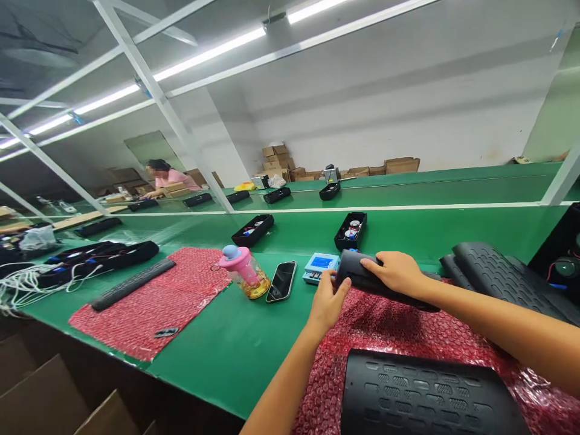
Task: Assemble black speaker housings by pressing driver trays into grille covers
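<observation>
Black casing (357,271), red bubble wrap (399,329), green tabletop (217,356)

A long black casing (362,281) with a smooth, rounded surface is held over the red bubble wrap (385,326). It slants, its left end higher in view than its right; its middle is partly covered.

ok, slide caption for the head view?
Left hand and right hand hold a black shell above red bubble wrap, near a blue device.
</observation>
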`<state>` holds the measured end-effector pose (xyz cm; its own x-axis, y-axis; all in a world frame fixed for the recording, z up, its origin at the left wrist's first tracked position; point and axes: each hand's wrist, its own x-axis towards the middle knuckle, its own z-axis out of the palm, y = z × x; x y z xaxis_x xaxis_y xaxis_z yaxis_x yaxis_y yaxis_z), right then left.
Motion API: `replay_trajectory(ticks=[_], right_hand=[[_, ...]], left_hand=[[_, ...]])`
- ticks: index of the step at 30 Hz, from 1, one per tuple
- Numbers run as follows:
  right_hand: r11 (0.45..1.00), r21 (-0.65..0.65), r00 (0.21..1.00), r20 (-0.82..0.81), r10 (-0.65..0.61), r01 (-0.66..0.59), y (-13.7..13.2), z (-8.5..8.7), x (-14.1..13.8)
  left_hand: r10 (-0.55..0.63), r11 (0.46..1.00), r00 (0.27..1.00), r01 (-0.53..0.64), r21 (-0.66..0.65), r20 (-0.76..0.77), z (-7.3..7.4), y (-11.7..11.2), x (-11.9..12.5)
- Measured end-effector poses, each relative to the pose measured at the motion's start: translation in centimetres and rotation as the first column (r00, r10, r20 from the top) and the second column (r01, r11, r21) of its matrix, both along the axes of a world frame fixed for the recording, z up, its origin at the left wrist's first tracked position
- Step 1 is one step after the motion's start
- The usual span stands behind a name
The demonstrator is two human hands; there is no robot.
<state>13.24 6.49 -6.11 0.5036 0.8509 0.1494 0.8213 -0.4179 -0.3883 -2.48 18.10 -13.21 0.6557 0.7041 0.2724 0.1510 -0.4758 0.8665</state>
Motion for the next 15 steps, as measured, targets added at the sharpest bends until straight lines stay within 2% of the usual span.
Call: replay_trajectory(ticks=[2,4,7,10,15], right_hand=[[0.997,-0.075,0.997,0.079,0.021,-0.015,-0.8,-0.6,0.3],[0.989,-0.145,0.988,0.144,0.056,-0.035,-1.5,-1.5,0.5],[0.971,-0.23,0.974,0.199,0.105,-0.058,-2.2,-2.8,0.5],[0.96,-0.274,0.972,0.207,0.114,-0.054,-2.3,-3.6,0.6],[0.953,-0.299,0.976,0.184,0.116,-0.057,-2.2,-3.9,0.8]], left_hand=[[-0.138,0.99,0.99,0.138,-0.018,-0.014,-1.7,0.1,-0.3],[-0.229,0.973,0.973,0.228,-0.033,-0.016,-3.4,0.6,-0.4],[-0.253,0.967,0.967,0.252,-0.047,-0.015,-5.0,1.5,-0.1],[-0.252,0.968,0.968,0.252,-0.008,-0.017,-4.7,1.6,0.8],[-0.307,0.941,0.952,0.305,0.147,-0.01,-1.9,-0.2,2.5]])
